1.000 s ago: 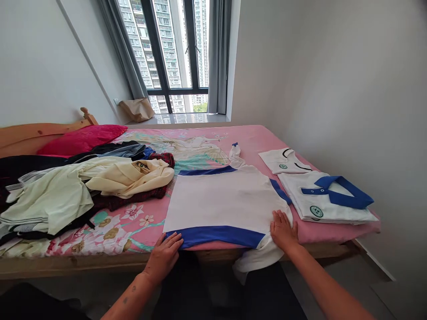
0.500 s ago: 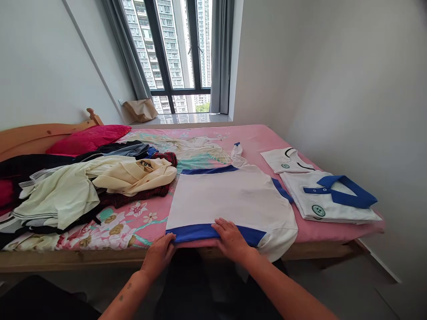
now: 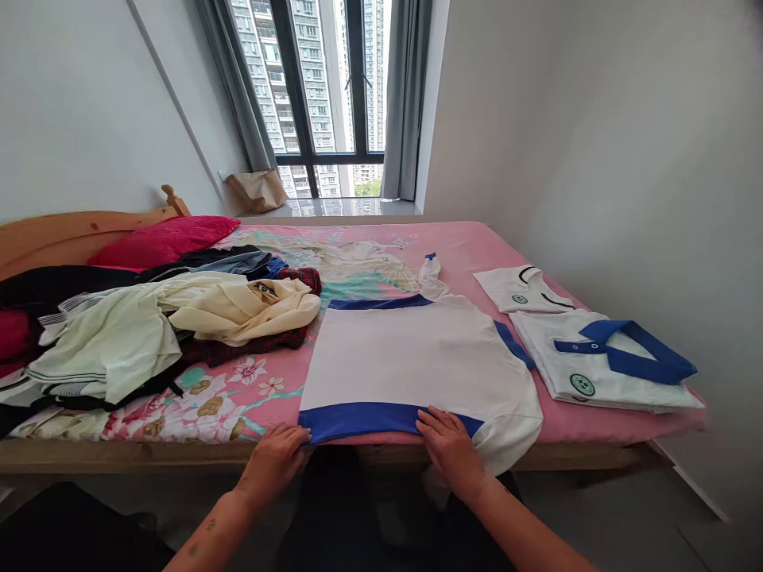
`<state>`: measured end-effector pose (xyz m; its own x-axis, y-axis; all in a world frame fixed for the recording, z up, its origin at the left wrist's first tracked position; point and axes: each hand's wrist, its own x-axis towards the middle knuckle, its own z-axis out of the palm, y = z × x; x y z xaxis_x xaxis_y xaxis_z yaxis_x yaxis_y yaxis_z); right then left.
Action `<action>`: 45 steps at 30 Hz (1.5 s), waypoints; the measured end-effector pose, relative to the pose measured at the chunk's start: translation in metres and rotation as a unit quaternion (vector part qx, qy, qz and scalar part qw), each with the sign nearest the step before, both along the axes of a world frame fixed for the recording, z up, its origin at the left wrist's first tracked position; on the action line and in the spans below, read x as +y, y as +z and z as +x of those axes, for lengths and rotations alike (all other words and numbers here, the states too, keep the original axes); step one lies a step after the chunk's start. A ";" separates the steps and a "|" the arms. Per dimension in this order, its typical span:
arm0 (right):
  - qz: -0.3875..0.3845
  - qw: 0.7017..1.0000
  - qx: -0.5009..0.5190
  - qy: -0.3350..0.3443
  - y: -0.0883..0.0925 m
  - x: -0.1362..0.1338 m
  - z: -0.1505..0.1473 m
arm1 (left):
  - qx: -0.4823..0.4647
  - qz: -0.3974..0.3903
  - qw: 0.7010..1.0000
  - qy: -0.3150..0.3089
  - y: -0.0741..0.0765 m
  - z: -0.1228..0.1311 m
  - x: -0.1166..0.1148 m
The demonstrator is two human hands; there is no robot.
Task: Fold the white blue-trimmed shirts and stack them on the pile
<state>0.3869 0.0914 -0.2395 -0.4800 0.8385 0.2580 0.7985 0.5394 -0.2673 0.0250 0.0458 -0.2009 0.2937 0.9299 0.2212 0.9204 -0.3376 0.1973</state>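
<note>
Evidently, soft fabric is dominating here: a white shirt (image 3: 405,357) is lying flat on the bed (image 3: 458,246), its smooth body forming a broad panel with blue bands along both long sides, while its near sleeve is drooping over the edge in loose wrinkles. Two white folded shirts (image 3: 596,381) (image 3: 518,290) are making neat flat shapes to the right, the nearer one showing a blue collar. Opposite, a rumpled clothes pile (image 3: 226,310) is heaping cream, black and plaid cloth.

Both forearms are reaching forward. The left hand (image 3: 279,457) is touching the shirt's near left corner with bent fingers; the right hand (image 3: 450,449) is laying its extended fingers over the near blue band. Their thumbs are hiding, so whether either is pinching cloth I cannot tell.

Pink floral bedding (image 3: 274,373) is covering the bed, and grey curtains (image 3: 406,103) are framing a bright window (image 3: 327,79)
</note>
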 end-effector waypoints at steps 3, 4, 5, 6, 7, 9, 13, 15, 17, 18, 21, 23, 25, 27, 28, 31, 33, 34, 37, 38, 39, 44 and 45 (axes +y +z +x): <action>-0.045 0.999 0.009 -0.014 0.017 -0.008 0.009 | 0.016 -0.023 0.999 -0.020 0.015 0.006 -0.001; -0.067 0.997 0.015 -0.017 0.026 -0.007 0.009 | 0.017 -0.032 0.999 -0.026 0.021 0.012 0.002; -0.083 0.996 0.029 -0.019 0.035 -0.005 0.005 | 0.013 -0.037 0.999 -0.031 0.025 0.019 0.009; -0.091 0.994 0.053 -0.020 0.044 0.000 -0.001 | 0.004 -0.036 0.999 -0.035 0.027 0.030 0.017; -0.090 0.992 0.082 -0.022 0.052 0.007 -0.009 | -0.007 -0.029 0.999 -0.040 0.028 0.043 0.029; -0.069 0.988 0.138 -0.029 0.062 0.025 -0.030 | -0.029 -0.005 0.998 -0.053 0.024 0.075 0.058; -0.068 0.989 0.103 -0.082 0.055 0.069 -0.054 | -0.017 -0.019 0.999 -0.019 0.004 0.146 0.109; -0.131 0.984 0.030 -0.119 0.041 0.082 -0.039 | 0.019 -0.073 0.997 0.004 -0.007 0.167 0.119; -0.192 0.966 -0.039 -0.170 0.025 0.084 -0.007 | 0.053 -0.114 0.992 0.001 -0.017 0.169 0.117; -0.201 0.955 -0.062 -0.210 0.017 0.082 0.014 | 0.066 -0.122 0.990 -0.002 -0.021 0.165 0.113; -0.198 0.914 -0.105 -0.337 -0.001 0.069 0.073 | 0.088 -0.127 0.988 0.025 -0.029 0.140 0.096; -0.190 0.899 -0.126 -0.375 -0.006 0.061 0.100 | 0.102 -0.136 0.983 0.065 -0.029 0.122 0.086; -0.195 0.891 -0.135 -0.387 -0.004 0.059 0.112 | 0.114 -0.152 0.976 0.104 -0.026 0.110 0.080; -0.207 0.887 -0.127 -0.393 0.005 0.061 0.109 | 0.120 -0.169 0.969 0.131 -0.017 0.106 0.081; -0.203 0.891 -0.116 -0.389 0.011 0.063 0.101 | 0.119 -0.173 0.968 0.135 -0.011 0.108 0.084; -0.150 0.936 -0.070 -0.309 0.030 0.071 0.063 | 0.091 -0.149 0.982 0.074 0.006 0.130 0.102; -0.117 0.967 -0.044 -0.221 0.037 0.077 0.034 | 0.067 -0.124 0.990 0.005 0.011 0.153 0.115; -0.111 0.977 -0.038 -0.179 0.036 0.079 0.022 | 0.061 -0.122 0.990 -0.017 0.011 0.165 0.121; -0.117 0.988 -0.051 -0.086 0.022 0.083 0.003 | 0.068 -0.148 0.986 -0.023 0.001 0.190 0.130; -0.120 0.989 -0.058 -0.070 0.016 0.084 0.002 | 0.072 -0.158 0.985 -0.020 -0.003 0.194 0.131; -0.123 0.989 -0.064 -0.060 0.010 0.085 0.004 | 0.074 -0.163 0.983 -0.024 -0.007 0.194 0.131; -0.131 0.987 -0.080 -0.050 -0.001 0.090 0.030 | 0.079 -0.169 0.981 -0.047 -0.015 0.167 0.125; -0.139 0.984 -0.088 -0.073 0.000 0.091 0.038 | 0.081 -0.168 0.982 -0.032 -0.016 0.159 0.123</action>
<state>0.4249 0.1821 -0.2398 -0.3661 0.9281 -0.0674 0.9089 0.3411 -0.2400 0.1840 0.1692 -0.2169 0.3592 0.9212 -0.1494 0.9282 -0.3361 0.1595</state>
